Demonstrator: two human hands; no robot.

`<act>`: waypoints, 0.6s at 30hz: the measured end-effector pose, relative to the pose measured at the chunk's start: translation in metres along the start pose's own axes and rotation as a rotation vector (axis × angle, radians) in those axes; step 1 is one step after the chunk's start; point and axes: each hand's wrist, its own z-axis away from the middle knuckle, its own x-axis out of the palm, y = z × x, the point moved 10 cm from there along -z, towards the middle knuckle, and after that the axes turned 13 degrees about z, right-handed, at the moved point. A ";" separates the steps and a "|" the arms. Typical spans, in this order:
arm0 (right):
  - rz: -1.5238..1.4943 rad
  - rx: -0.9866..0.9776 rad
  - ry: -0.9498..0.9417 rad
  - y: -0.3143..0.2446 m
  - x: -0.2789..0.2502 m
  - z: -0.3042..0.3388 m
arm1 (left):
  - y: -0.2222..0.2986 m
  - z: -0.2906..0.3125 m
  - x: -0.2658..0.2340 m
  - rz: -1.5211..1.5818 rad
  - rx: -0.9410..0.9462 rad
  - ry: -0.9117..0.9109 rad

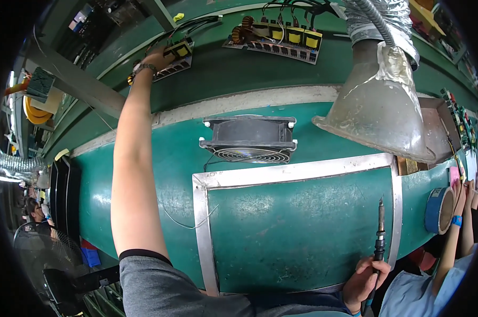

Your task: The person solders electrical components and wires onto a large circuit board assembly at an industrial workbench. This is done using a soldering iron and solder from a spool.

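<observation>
My left arm stretches to the far left, where my left hand point(158, 58) grips a circuit board point(180, 64) with yellow transformers and black cables; its fingertips are partly hidden among the parts. In my right hand point(365, 279), low at the right, a soldering iron point(380, 240) is held by its black handle, tip pointing up and away from me. A second, similar circuit board point(281, 43) with copper coils lies at the back, apart from my hands. Between them and me, a black cooling fan point(248, 138) stands on the green bench mat.
A metal frame point(201, 227) borders the work area in front of me. A fume extraction hood point(382, 105) hangs at the right. Beside a blue tape roll point(439, 210), a co-worker's hands point(461, 198) work at the right edge. A thin wire point(189, 226) lies left of centre.
</observation>
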 end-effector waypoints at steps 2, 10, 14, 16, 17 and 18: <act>-0.006 0.022 0.028 0.002 -0.002 -0.001 | 0.013 0.005 0.002 0.051 0.046 -0.017; 0.007 0.014 0.005 -0.001 0.004 -0.002 | 0.031 0.013 -0.012 -0.164 -0.089 0.324; 0.038 0.014 0.012 0.000 0.004 -0.001 | 0.041 0.006 -0.005 -0.103 -0.265 0.284; 0.025 0.016 0.014 0.002 0.003 0.000 | 0.037 0.000 -0.007 -0.103 -0.241 0.282; 0.013 0.016 0.023 0.003 0.002 0.000 | 0.035 -0.004 -0.010 -0.101 -0.213 0.283; 0.004 0.017 0.016 0.003 0.002 0.000 | 0.034 -0.001 -0.020 -0.181 -0.154 0.362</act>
